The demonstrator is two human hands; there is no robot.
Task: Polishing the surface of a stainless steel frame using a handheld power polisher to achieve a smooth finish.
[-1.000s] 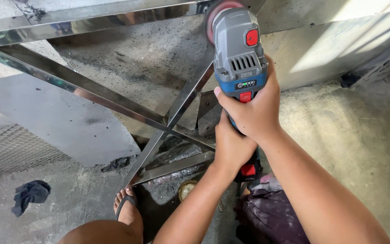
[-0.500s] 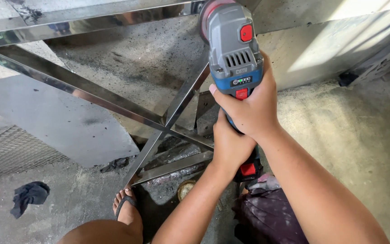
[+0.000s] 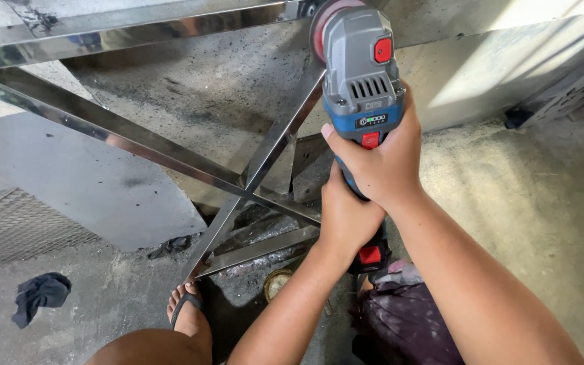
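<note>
Steel frame (image 3: 170, 152) meets the grinder's (image 3: 363, 74) disc at its top edge; both hands, right (image 3: 380, 159) and left (image 3: 346, 216), clamp fully round the body, yet a snag could kick it back toward the bare foot (image 3: 187, 307).

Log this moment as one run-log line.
right hand: grips angle grinder body | left hand: grips its rear handle | disc: at steel frame top bar | foot in sandal on concrete

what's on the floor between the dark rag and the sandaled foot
Nothing. In the head view, only bare grey concrete floor lies between the dark rag and the sandaled foot.
</note>
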